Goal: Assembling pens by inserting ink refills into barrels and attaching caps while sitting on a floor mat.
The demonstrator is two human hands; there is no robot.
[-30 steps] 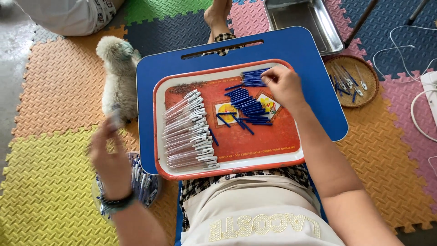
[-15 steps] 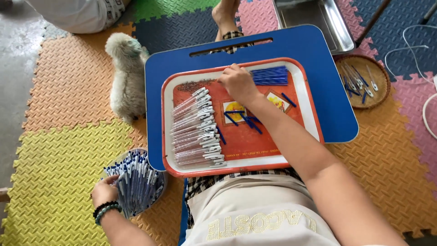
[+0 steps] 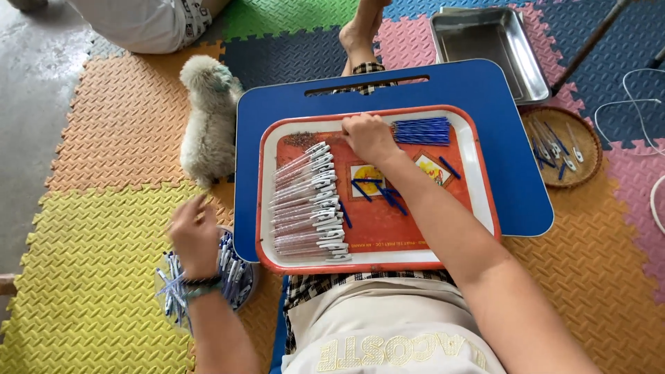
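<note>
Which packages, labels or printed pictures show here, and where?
Clear plastic pen sleeves with white printed ends: stacked in a row on the orange tray's left side.
Square yellow picture label: tray middle, under loose blue refills.
Tilted picture label: right of it, beside the forearm.

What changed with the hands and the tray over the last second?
The right hand moved from the blue refill pile leftward to the tray's upper left, by the clear barrels. The left hand dropped into the pen bowl, then lifted just above it; whether it holds anything is unclear. Tray, lap desk and fluffy dog stayed put.
</note>
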